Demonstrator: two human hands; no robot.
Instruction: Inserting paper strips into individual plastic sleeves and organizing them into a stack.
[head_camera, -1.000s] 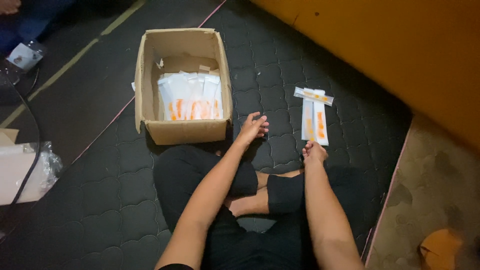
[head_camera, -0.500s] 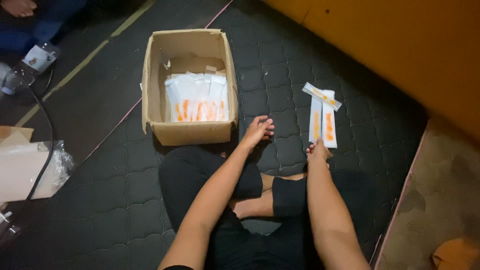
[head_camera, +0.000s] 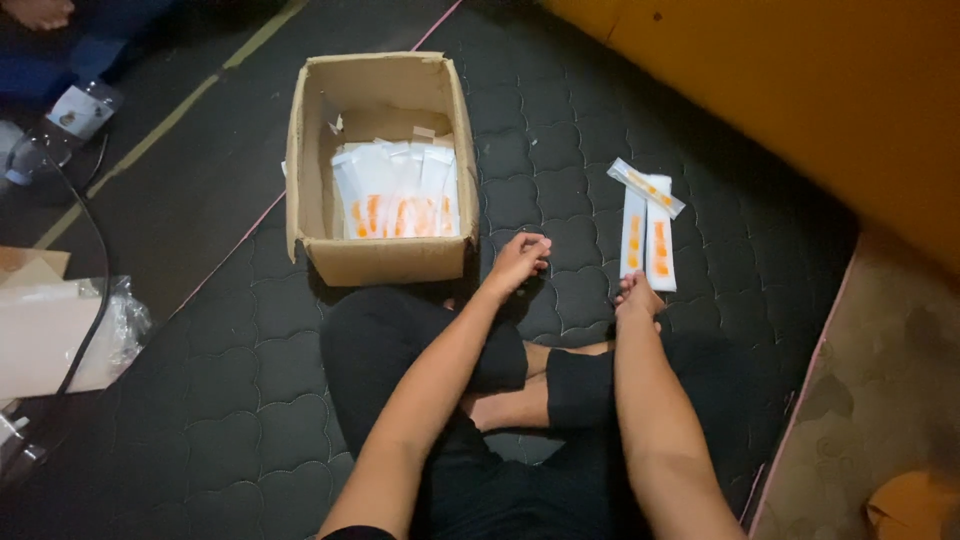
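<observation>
Resting hands: right hand (head_camera: 637, 295) touches white packets (head_camera: 647, 238) (orange-marked).

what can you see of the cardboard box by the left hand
The cardboard box is plain brown corrugated card, open at the top with no flaps showing, sitting upright on the dark quilted mat. Its walls look a little bent and worn. Inside, a row of flat white packets with orange marks leans against the near wall, filling roughly half the box; the far part shows bare card and a few scraps. The left hand rests just beside its near right corner, apparently not touching.
</observation>
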